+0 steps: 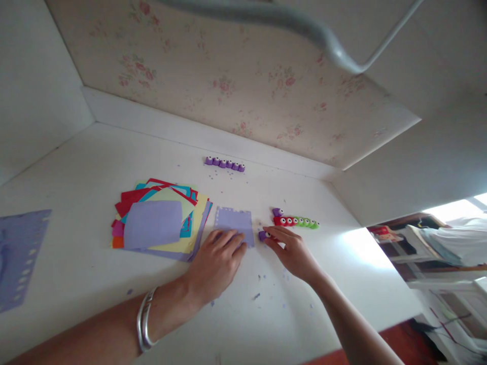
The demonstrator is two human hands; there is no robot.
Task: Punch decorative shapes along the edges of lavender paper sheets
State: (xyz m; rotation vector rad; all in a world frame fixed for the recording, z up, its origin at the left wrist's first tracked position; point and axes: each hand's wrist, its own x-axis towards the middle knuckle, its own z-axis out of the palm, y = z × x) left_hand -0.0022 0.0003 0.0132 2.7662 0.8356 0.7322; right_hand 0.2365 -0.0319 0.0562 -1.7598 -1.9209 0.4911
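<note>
Looming blurred, high beyond the sheet (235, 219): grey bar (281, 16). Resting on the sheet's near end with left hand (218, 259), fingers loosely spread, grasping nothing. Pinching a purple punch (262, 235) just right of the sheet, between thumb and fingers of right hand (292, 249). Probably midway through edge-punching, with the sheet perforated along left and far sides; calling next for steady paper and square aim. Around the sheet, white table (95, 289) strewn with scraps (257, 296); left of it, paper pile (152, 224); beyond it, row of punches (223, 163), then floral wall (182, 76); far to its right, shelves (467, 267).
</note>
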